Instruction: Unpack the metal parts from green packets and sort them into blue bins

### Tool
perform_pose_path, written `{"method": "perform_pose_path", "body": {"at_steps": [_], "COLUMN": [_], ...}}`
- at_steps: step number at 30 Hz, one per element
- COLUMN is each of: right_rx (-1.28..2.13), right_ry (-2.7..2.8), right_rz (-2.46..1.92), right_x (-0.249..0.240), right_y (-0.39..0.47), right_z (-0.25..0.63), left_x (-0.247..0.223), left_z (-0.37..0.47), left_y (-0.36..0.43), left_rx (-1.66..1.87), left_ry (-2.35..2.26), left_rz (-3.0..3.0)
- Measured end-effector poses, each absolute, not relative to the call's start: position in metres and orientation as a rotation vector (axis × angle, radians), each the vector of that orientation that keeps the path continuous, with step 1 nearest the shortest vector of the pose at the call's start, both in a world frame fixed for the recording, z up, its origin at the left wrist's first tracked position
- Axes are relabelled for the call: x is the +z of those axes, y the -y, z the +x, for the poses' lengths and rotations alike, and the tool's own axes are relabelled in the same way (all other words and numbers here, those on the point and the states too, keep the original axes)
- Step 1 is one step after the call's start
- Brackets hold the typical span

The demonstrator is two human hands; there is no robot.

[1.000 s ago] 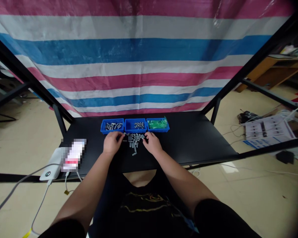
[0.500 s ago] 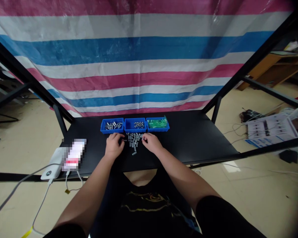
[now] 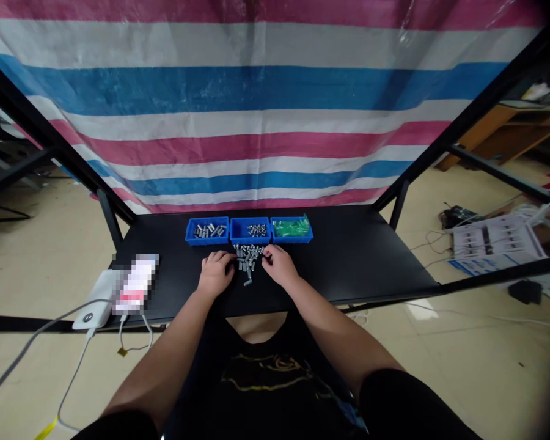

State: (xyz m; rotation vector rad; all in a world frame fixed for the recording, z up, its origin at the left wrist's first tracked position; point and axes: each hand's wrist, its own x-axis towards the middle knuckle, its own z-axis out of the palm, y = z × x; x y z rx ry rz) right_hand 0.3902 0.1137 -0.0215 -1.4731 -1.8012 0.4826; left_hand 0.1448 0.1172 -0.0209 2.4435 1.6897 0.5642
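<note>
The pile of metal pieces (image 3: 245,255) lies loose on the black tabletop (image 3: 348,256), between the two hands and just on the near side of the middle blue bin (image 3: 250,241). The left hand (image 3: 215,272) is at the left edge of the pile, palm down, its fingers bent inward; whether they grip a piece, I cannot tell. The right hand (image 3: 280,264) is at the right edge with its fingers drawn together at the outer pieces; a piece may be pinched there, but the tips are too small to read.

The left blue bin (image 3: 207,242) holds longer cylinders (image 3: 209,231), the middle one smaller pieces (image 3: 257,230), and the right blue bin (image 3: 293,239) a green packet (image 3: 292,228).

For handling the pile well, a light fingertip pinch from the outside looks best, with one piece lifted free at a time. Pressing down on the heap would probably send the round ones rolling. Both wrists should ride low and apart, so neither hand blocks the view of the middle. The lone cylinder (image 3: 248,282) at the near end looks easy to knock with a sleeve or wrist, so it calls for care.
</note>
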Motion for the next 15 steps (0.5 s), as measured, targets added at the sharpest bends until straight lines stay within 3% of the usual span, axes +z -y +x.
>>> {"method": "perform_pose_path", "body": {"at_steps": [5,10,15], "right_rx": [0.545,0.458,0.282], "right_ry": [1.937,1.920,1.825], "right_rz": [-1.435,-1.497,-1.523], "right_x": [-0.025,-0.030,-0.038], "right_y": [-0.106,-0.107,-0.111], "right_z": [0.389,0.389,0.388], "left_x": [-0.009,0.034,0.049], "left_z": [0.142,0.118,0.090], "left_y": [-0.127,-0.168,-0.197], "left_rx": [0.598,1.056,0.997], "left_ry": [-1.617,-1.965,-1.977], "left_rz": [2.412,2.180,2.181]}}
